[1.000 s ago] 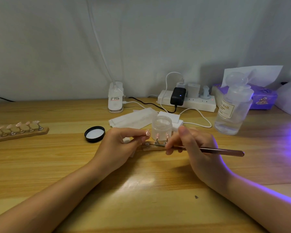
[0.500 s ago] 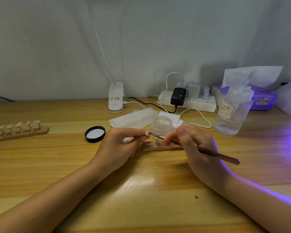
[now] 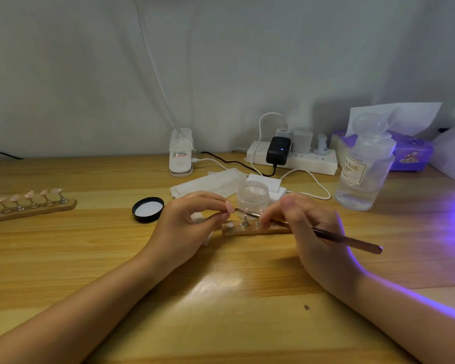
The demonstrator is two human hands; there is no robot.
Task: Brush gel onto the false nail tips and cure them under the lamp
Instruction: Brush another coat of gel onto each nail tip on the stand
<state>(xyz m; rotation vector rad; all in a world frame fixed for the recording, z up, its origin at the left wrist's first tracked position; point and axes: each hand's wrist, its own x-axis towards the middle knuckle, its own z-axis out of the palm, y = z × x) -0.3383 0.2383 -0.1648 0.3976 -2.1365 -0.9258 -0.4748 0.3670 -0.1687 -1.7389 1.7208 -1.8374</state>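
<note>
near the table's [image 3: 63, 258] middle, a nail tip [image 3: 229, 206] is pinched by the left hand [image 3: 187, 227] while the brush [image 3: 326, 236], gripped by the right hand [image 3: 310, 232], is best drawn across it lightly and evenly.

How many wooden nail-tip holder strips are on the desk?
2: one wooden strip at far left carrying five nail tips, another wooden strip at centre between the left hand and right hand, partly hidden.

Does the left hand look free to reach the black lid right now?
Probably not: the left hand pinches a nail tip. The black lid lies beside it with nothing between.
</note>
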